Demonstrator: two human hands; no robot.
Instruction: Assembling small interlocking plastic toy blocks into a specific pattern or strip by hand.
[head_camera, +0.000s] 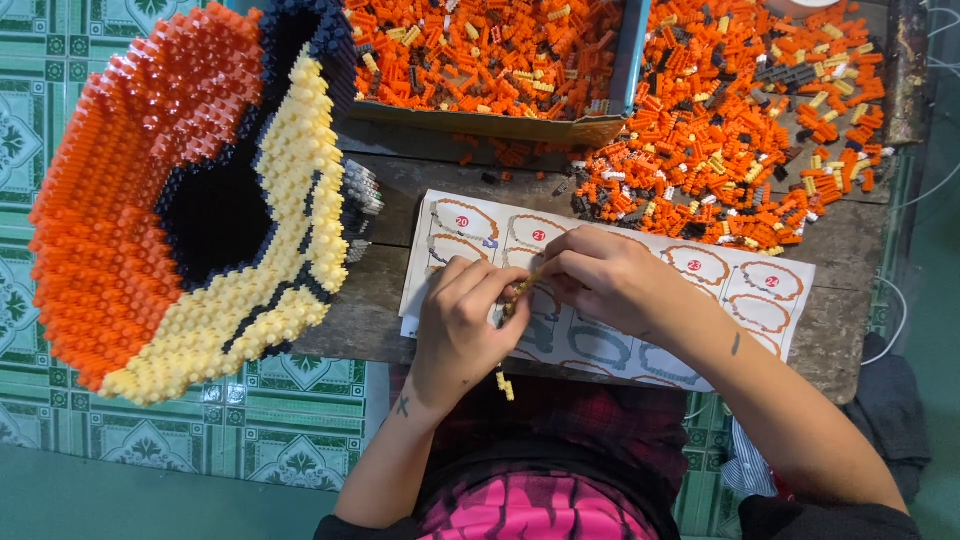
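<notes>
My left hand (462, 318) and my right hand (600, 275) meet over a printed instruction sheet (770, 290) on a wooden table (850, 240). Together they pinch a thin strip of small yellow building bricks (519, 293). More of the strip, a short yellow end (506, 385), hangs below my left hand. A large hollow brick model (190, 200) in orange, cream and dark blue stands at the left, overhanging the table's edge.
A cardboard box (490, 122) full of orange, yellow and dark bricks sits at the back. A loose heap of similar bricks (720, 130) covers the table's right rear. Green patterned floor tiles (60, 60) lie beyond the table. White cables (935, 185) run along the right.
</notes>
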